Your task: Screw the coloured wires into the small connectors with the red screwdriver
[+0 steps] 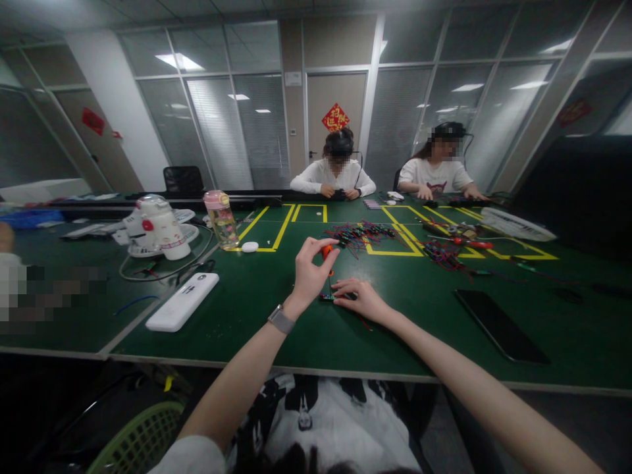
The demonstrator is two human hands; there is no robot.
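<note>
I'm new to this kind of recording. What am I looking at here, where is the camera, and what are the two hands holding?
There is no machine here. The one picture comes from a camera worn on a person's head, looking forward and down, so the two bare arms reaching in from below are that person's own. The left hand, with a wristwatch, pinches a small orange-handled screwdriver upright. The right hand pinches a small dark part on the green table, under the tool's tip. Farther back lie a pile of coloured wires, a white slab-shaped device, a black phone and a pink-capped bottle. Two other people sit across the table.
</note>
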